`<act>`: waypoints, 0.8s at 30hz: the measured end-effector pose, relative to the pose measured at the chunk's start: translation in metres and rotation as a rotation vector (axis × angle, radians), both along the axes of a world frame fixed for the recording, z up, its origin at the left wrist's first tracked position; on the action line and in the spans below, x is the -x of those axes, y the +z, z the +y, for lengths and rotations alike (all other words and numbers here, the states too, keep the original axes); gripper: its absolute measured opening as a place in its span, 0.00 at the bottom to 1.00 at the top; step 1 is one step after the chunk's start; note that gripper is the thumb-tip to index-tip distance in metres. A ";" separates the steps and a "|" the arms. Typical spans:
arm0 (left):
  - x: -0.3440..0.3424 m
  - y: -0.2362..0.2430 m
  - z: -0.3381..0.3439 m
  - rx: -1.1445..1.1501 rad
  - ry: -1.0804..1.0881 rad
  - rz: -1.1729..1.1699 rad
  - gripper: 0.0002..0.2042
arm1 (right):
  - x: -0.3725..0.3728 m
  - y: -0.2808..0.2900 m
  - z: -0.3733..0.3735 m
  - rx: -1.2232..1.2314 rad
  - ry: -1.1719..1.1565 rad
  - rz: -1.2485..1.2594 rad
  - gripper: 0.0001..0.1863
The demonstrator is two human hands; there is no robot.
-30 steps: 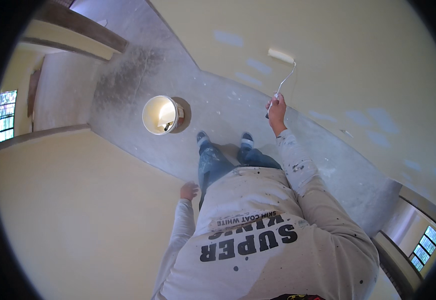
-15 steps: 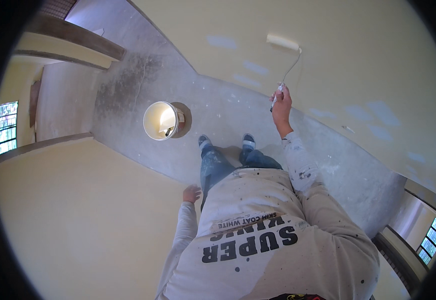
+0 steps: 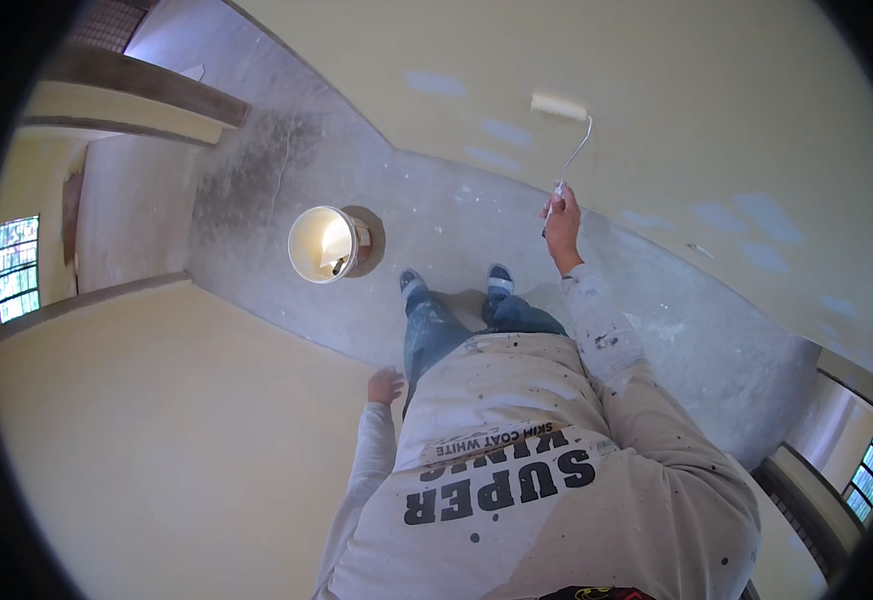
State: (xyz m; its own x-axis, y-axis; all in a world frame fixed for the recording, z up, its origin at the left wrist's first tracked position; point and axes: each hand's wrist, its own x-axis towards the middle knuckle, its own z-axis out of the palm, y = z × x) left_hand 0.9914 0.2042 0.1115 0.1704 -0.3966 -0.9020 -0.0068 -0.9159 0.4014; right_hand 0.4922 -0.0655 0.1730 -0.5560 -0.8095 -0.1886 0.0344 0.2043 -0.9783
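My right hand (image 3: 562, 228) is closed round the handle of a paint roller (image 3: 559, 107), out ahead and to the right. Its bent wire frame reaches up from my fist, and the pale roller sleeve lies against the cream wall (image 3: 676, 70). Low at my left side hangs my left hand (image 3: 385, 385), fingers loosely apart with nothing seen in them. Several whitish-blue patches (image 3: 768, 217) mark the wall around the roller. A white bucket (image 3: 301, 243) stands on the floor ahead and left, with pale paint and a dark-handled tool inside.
Grey, stained concrete floor (image 3: 436, 205) runs between the wall on my right and another cream wall (image 3: 156, 400) on my left. My feet are on it, right of the bucket. Barred windows (image 3: 18, 268) show at far left and far right. A raised sill (image 3: 146, 83) crosses at upper left.
The roller has moved down the wall, a little toward me, and my right hand has come slightly lower with it. My left hand and the bucket have stayed in place.
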 end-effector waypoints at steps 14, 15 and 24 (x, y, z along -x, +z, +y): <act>0.004 -0.018 -0.020 0.049 0.005 0.033 0.15 | 0.008 -0.009 0.007 -0.013 -0.007 0.033 0.18; 0.005 -0.018 -0.023 0.046 -0.001 0.026 0.15 | 0.009 -0.008 0.006 -0.006 0.007 0.068 0.18; -0.018 -0.047 -0.018 0.150 -0.291 -0.033 0.16 | 0.004 0.034 -0.016 0.196 -0.006 0.109 0.17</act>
State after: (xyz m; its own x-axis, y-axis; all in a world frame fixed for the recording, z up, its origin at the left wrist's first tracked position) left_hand 1.0091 0.1866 0.0642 0.0588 -0.5607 -0.8259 -0.2751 -0.8044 0.5266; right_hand 0.4887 -0.0811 0.2070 -0.5692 -0.8216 0.0334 -0.0733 0.0102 -0.9973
